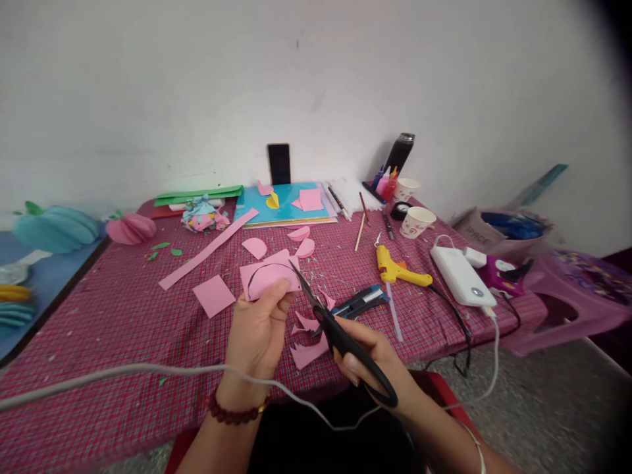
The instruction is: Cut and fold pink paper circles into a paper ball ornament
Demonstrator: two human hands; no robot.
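My left hand (261, 322) pinches the lower edge of a pink paper piece (269, 268) that has a dark curved line drawn on it. In my right hand (370, 352) are black-handled scissors (340, 339), their blades meeting the paper's right side near the line. Pink paper scraps (311, 352) lie under and beside the scissors. Just behind the held paper rest rounded pink cutouts, one of them a half-round piece (255, 247). A pink paper square (214, 295) lies to the left of my left hand, with a long pink strip (210, 249) behind it.
To the right are a blue utility knife (360, 301), a yellow glue gun (401, 266), a white power bank (461, 276) and paper cups (417, 222). A white cable (187, 370) crosses in front of my forearms. At the back, a phone (279, 164) leans against the wall.
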